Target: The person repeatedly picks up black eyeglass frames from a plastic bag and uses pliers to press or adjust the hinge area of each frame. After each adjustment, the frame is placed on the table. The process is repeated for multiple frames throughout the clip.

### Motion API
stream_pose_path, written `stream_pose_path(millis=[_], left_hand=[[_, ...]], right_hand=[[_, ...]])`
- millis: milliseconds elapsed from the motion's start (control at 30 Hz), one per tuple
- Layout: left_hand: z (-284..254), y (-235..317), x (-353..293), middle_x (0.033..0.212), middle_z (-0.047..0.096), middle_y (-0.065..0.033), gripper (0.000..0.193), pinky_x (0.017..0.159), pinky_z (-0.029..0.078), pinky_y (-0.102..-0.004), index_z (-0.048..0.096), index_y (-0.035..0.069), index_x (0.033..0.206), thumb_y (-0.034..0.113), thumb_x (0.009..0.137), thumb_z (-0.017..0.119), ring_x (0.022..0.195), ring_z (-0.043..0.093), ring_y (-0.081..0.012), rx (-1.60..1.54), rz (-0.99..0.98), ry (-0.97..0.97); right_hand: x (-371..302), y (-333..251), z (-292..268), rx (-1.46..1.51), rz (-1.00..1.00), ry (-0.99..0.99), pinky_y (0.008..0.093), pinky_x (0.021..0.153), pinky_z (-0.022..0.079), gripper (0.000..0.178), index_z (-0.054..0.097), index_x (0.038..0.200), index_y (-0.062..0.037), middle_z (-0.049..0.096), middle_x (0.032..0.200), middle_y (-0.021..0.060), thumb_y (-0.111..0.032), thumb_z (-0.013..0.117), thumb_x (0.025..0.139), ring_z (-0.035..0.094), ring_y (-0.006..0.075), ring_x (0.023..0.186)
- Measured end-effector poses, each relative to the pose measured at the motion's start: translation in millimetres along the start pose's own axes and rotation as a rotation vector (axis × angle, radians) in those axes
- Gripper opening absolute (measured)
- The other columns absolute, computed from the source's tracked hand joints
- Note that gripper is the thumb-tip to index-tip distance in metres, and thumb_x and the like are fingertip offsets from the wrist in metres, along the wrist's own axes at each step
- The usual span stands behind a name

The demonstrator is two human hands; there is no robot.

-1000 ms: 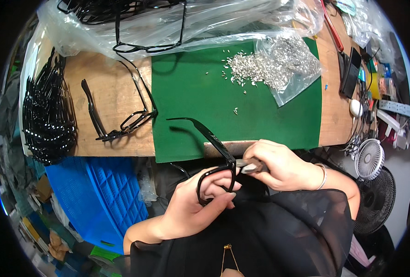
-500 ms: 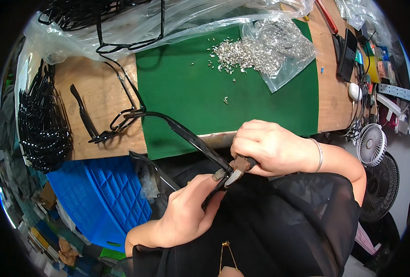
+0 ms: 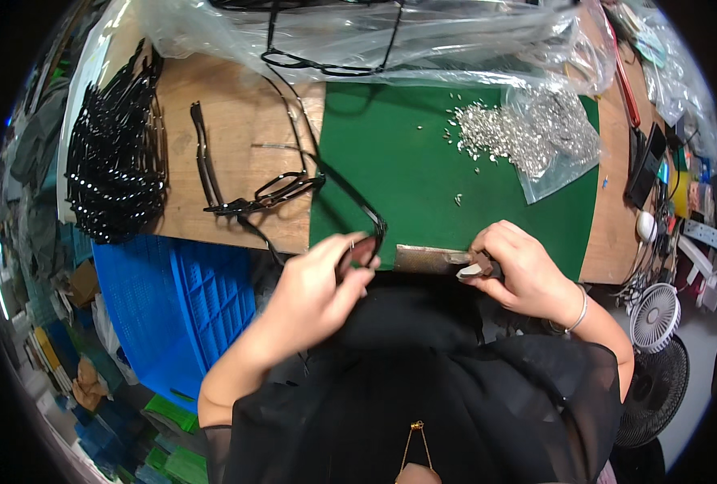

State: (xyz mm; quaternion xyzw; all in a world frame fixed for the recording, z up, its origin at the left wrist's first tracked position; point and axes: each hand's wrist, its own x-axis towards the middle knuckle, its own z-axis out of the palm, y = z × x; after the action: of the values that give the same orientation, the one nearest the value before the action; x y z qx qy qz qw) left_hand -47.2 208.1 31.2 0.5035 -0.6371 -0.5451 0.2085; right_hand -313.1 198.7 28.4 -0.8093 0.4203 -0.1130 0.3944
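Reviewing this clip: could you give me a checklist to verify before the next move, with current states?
1. Left hand holds the black glasses: ok.
2. Right hand holds the pliers: ok.
3. Pliers apart from the held glasses: ok, a gap shows.
4. Held glasses free of the other pair on the wood: cannot tell, they overlap in view.
5. Silver pieces all inside the clear bag: not ok, many lie loose.

It is a workshop: a wooden surface (image 3: 241, 89) with a green mat (image 3: 407, 185), a heap of tiny silvery parts (image 3: 491, 133), stacked black frames (image 3: 116, 161), pliers (image 3: 477, 268) and a blue crate (image 3: 144, 315).
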Motion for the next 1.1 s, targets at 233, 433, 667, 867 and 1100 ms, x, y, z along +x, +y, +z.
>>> stream_pose_path(millis=[233, 433, 667, 867, 1100], left_hand=[[-50.3, -16.0, 22.8, 0.092, 0.055, -0.0137, 0.042, 0.076, 0.043, -0.0365, 0.050, 0.001, 0.111, 0.016, 0.074, 0.064, 0.082, 0.051, -0.0298, 1.118, 0.256, 0.411], [-69.2, -51.8, 23.3, 0.087, 0.058, -0.0145, 0.037, 0.074, 0.044, -0.0380, 0.050, 0.003, 0.105, 0.002, 0.070, 0.062, 0.083, 0.054, -0.0312, 1.039, 0.094, 0.261], [-95.4, 1.7, 105.0, 0.105, 0.054, -0.0157, 0.041, 0.087, 0.041, -0.0350, 0.049, 0.001, 0.113, 0.008, 0.074, 0.061, 0.096, 0.053, -0.0313, 0.809, 0.451, 0.365], [-90.1, 8.5, 150.6, 0.085, 0.059, -0.0123, 0.014, 0.075, 0.045, -0.0347, 0.057, 0.001, 0.084, 0.012, 0.078, 0.061, 0.085, 0.057, -0.0281, 0.944, 0.380, 0.380], [-90.1, -4.9, 140.9, 0.090, 0.057, -0.0126, 0.016, 0.083, 0.042, -0.0385, 0.055, 0.003, 0.087, 0.012, 0.076, 0.062, 0.085, 0.055, -0.0306, 1.364, 0.455, 0.293]], right_hand=[[8.3, 4.9, 4.2, 0.039, 0.031, 0.012, 0.0358, 0.067, 0.041, 0.024, 0.051, 0.086, -0.0041, 0.051, 0.076, 0.0104, -0.014, 0.067, 0.070, 0.051, 0.0284, 0.073], [9.7, 1.4, -3.6, 0.107, 0.064, 0.119, 0.0357, 0.063, 0.043, 0.020, 0.052, 0.084, -0.0033, 0.052, 0.074, 0.0114, -0.010, 0.066, 0.070, 0.053, 0.0289, 0.071], [-1.0, 8.4, 6.5, 0.124, 0.174, 0.177, 0.0369, 0.065, 0.044, 0.022, 0.052, 0.087, -0.0019, 0.053, 0.077, 0.0136, -0.012, 0.064, 0.072, 0.054, 0.0317, 0.073], [-17.2, 11.5, 4.5, 0.095, 0.181, 0.128, 0.0365, 0.064, 0.044, 0.018, 0.051, 0.081, -0.0033, 0.054, 0.075, 0.0130, -0.011, 0.064, 0.072, 0.055, 0.0302, 0.072], [-11.1, 19.0, 12.2, 0.043, 0.129, 0.108, 0.0391, 0.067, 0.045, 0.017, 0.053, 0.083, -0.0027, 0.056, 0.076, 0.0136, -0.013, 0.062, 0.073, 0.056, 0.0317, 0.074]])
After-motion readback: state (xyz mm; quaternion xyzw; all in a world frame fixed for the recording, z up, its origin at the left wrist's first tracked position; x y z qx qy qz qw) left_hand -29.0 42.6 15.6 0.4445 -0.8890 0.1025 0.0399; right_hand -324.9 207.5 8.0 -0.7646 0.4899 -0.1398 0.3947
